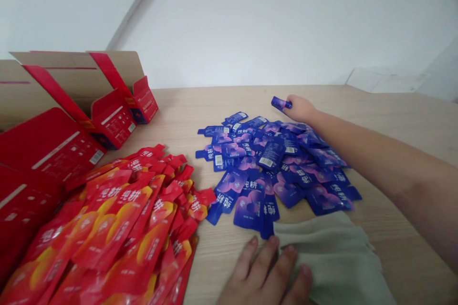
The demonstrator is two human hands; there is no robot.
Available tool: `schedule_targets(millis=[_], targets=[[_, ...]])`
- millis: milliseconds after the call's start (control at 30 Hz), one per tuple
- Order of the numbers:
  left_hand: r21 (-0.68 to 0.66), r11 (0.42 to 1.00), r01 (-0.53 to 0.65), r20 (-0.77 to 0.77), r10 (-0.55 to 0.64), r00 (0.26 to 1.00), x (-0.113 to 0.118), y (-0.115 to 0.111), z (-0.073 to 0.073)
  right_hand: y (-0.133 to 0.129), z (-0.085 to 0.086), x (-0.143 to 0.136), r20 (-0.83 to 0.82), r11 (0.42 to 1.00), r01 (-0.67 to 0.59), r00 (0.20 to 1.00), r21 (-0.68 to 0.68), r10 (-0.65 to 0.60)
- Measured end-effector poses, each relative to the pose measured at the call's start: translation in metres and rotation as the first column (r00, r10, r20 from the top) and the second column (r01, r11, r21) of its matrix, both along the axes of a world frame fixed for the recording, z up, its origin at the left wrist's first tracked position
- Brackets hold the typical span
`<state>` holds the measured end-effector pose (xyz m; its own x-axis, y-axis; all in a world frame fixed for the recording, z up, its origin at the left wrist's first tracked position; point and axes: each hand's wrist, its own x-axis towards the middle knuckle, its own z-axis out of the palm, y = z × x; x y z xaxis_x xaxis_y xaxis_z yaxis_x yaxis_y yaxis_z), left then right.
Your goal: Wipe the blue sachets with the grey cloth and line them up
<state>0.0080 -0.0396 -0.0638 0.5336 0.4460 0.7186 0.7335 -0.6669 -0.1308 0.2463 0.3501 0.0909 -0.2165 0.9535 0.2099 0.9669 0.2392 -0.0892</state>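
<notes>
At the far side of the table, my right hand is closed on a small blue pouch with purple print. Just in front of it lies a spread-out heap of the same blue pouches, many overlapping, some with barcodes facing up. My left hand rests near the front edge with its fingers apart, nothing held in it. Its fingertips are at the left edge of a pale grey-green cloth; whether they press on it I cannot tell.
On the left is a big pile of red and orange pouches. Behind it stand several open red cardboard boxes, brown inside, with their flaps up. A white wall rises behind the table, and a white flat object lies at the back right.
</notes>
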Motion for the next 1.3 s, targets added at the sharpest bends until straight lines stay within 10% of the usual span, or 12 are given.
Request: schedule_targets(millis=[267,367,667,1300], targets=[[-0.107,0.994,0.017,-0.133,-0.031,0.991,-0.010,-0.006,0.029,-0.183,-0.028,-0.107,-0.016,0.848,-0.526,0.849,0.065,0.527],[-0.244,0.969,0.026,-0.236,-0.085,0.968,-0.016,-0.011,0.033,-0.216,-0.049,-0.132,-0.025,0.750,-0.661,0.750,0.009,0.661],[-0.638,0.765,0.087,-0.145,-0.231,0.962,-0.014,-0.016,0.049,-0.185,-0.081,-0.139,-0.069,0.734,-0.677,0.736,-0.052,0.674],[-0.811,0.562,0.161,0.017,-0.252,0.968,-0.016,-0.016,0.067,-0.115,-0.068,-0.095,-0.019,0.856,-0.517,0.856,-0.002,0.517]])
